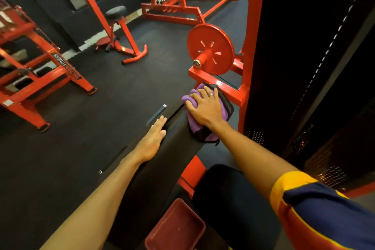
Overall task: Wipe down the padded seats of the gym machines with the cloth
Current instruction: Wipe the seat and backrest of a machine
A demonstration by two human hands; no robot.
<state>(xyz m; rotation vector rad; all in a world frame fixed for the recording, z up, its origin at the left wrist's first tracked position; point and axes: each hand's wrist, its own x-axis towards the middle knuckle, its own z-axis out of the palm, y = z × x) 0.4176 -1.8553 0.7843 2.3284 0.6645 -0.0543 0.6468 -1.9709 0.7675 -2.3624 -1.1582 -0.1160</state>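
Note:
A long black padded bench (162, 160) runs away from me up the middle of the view. A purple cloth with dark edging (195, 131) lies bunched at its far end. My right hand (205, 108) presses flat on the cloth with fingers spread. My left hand (152, 141) rests flat along the pad's left edge, fingers straight. A second black pad (225, 195) lies below my right forearm.
A red frame upright (250, 50) and a red weight plate on a peg (211, 48) stand just beyond the cloth. A dark red tray (176, 227) sits near me. Red machines with a round stool seat (115, 11) stand across the black rubber floor (81, 124).

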